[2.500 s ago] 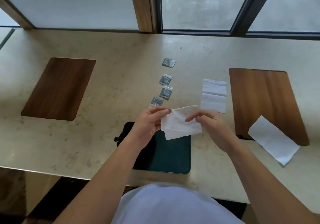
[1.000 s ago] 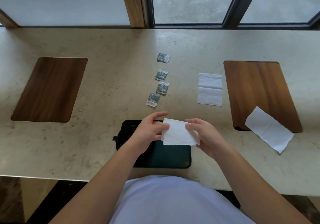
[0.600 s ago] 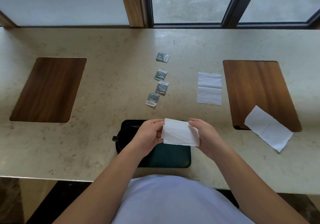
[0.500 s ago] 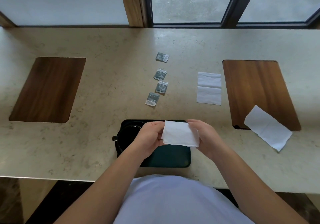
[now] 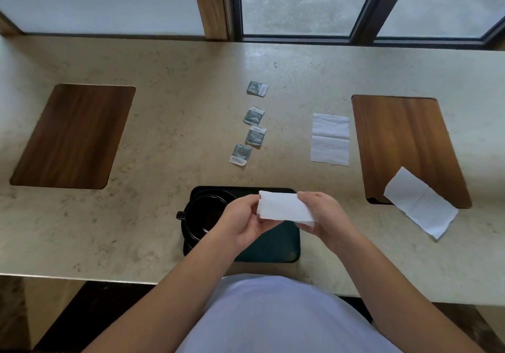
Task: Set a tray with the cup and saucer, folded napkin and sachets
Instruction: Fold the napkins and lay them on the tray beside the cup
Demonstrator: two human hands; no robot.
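Note:
A folded white napkin (image 5: 284, 209) is held in the air above the dark tray (image 5: 273, 246). My left hand (image 5: 243, 223) pinches its left end and my right hand (image 5: 325, 216) grips its right end. On the tray's left side stands a black cup (image 5: 203, 216) on a black saucer, handle pointing left; my left hand partly covers it. Several grey sachets (image 5: 255, 115) lie in a line on the counter beyond the tray.
A flat white napkin (image 5: 330, 139) lies right of the sachets. Another napkin (image 5: 420, 202) hangs over the near corner of the right wooden inlay (image 5: 404, 139). A second wooden inlay (image 5: 73, 134) is at the left. Windows run along the far edge.
The napkin has been folded smaller and narrower between both hands. The hands have lowered toward the tray. The cup has come more into view.

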